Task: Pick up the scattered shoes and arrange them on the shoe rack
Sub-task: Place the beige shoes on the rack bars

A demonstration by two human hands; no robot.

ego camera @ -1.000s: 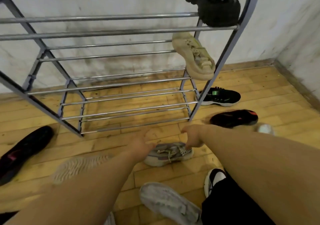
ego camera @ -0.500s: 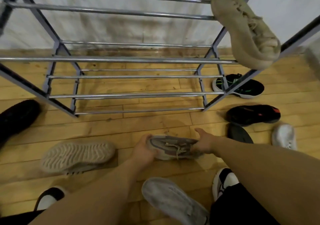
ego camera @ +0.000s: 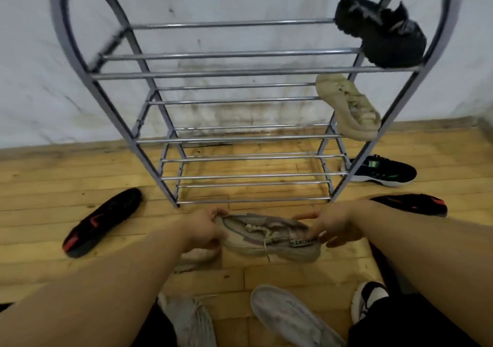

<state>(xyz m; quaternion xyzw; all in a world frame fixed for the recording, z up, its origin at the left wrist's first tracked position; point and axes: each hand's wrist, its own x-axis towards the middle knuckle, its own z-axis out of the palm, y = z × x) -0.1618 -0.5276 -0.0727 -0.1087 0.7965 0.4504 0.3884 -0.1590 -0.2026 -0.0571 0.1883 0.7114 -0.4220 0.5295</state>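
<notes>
A grey-beige sneaker (ego camera: 269, 237) hangs lifted just above the floor in front of the metal shoe rack (ego camera: 240, 74). My left hand (ego camera: 205, 229) grips its toe end and my right hand (ego camera: 330, 226) holds its heel end. On the rack's right side a black shoe (ego camera: 381, 32) sits on the top shelf and a beige sneaker (ego camera: 349, 106) on the shelf below. The lower shelves hold nothing.
On the wooden floor lie a black-and-red shoe (ego camera: 101, 221) at left, a black-and-green sneaker (ego camera: 384, 170) and another black-and-red shoe (ego camera: 410, 204) at right, a pale shoe (ego camera: 197, 256) under my left wrist, and two grey sneakers (ego camera: 290, 317) near my legs. A white wall stands behind the rack.
Both hands closed on the grey-beige sneaker and raised it off the floor. My view tilted up, bringing the rack's top shelf and black shoe back into sight.
</notes>
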